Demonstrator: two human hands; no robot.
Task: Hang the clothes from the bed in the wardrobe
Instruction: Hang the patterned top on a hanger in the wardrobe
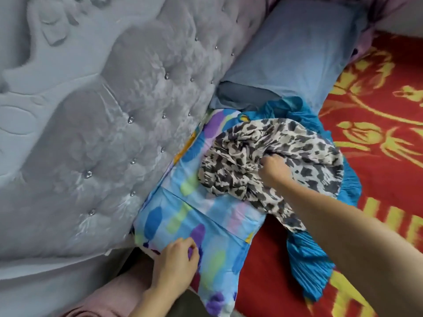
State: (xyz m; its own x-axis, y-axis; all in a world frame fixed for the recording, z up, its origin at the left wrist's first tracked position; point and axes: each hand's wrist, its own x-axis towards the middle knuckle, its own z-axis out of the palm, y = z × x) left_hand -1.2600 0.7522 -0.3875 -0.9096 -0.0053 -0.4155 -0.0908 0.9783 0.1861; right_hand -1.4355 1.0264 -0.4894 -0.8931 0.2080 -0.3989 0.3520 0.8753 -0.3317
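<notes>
The right hand (274,169) grips the spotted garment (240,156), heaped on the far end of the pillow (206,225). The left hand (176,259) rests bent-fingered on its near end, grip unclear.

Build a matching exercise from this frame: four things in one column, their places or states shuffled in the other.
Column one
1. leopard-print garment
2. pleated blue garment
3. plain blue pillow
4. left hand

Column two
A. farthest from the person, against the tufted headboard
B. rests on the multicoloured pillow
C. held by the right hand
D. under the printed cloth, spilling onto the red blanket

Pairs: 1-C, 2-D, 3-A, 4-B
</notes>
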